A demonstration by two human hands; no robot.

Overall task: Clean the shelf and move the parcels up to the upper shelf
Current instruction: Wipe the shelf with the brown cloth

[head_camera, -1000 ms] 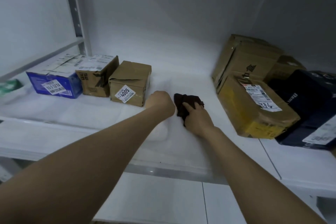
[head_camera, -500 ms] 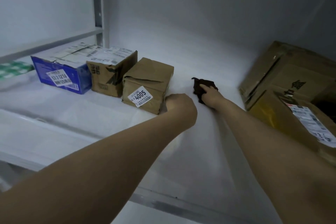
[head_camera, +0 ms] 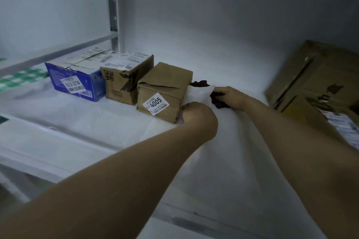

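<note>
Cleaning is the step in hand. The parcels stand on this shelf [head_camera: 93,122], not yet moved up. The right hand [head_camera: 230,96] grips a dark cloth [head_camera: 217,102] just beside the box marked 4005 [head_camera: 163,91]. The left hand [head_camera: 196,112], curled, seems to pinch a raised fold of the white sheet [head_camera: 202,93]. The next move is probably to wipe beneath it, then lift the boxes. The blue box [head_camera: 73,81], the middle brown box [head_camera: 124,81] and the big carton [head_camera: 314,83] are all closed — contents unseen.

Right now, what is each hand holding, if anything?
Left hand: closed, gripping the lifted white sheet.
Right hand: closed, gripping the dark cloth.
</note>
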